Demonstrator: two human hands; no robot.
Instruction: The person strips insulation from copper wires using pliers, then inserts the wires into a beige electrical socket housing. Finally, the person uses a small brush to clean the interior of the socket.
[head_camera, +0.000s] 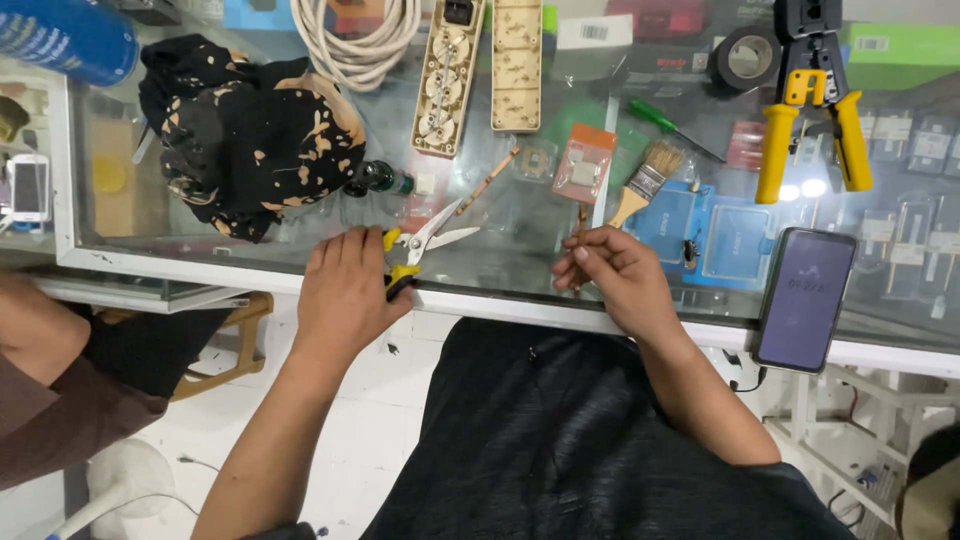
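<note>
A: What is the left hand (345, 290) doing?
B: It is closing on the yellow-handled scissors (425, 245), blades pointing up-right away from it.
A: And the right hand (615, 275)?
B: It is pinching a thin brown strip (581, 225), lying lengthwise away from its fingers.

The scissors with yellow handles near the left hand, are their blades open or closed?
Open. The scissors lie on the glass counter with both blade tips spread apart; the left hand covers the handles.
</note>
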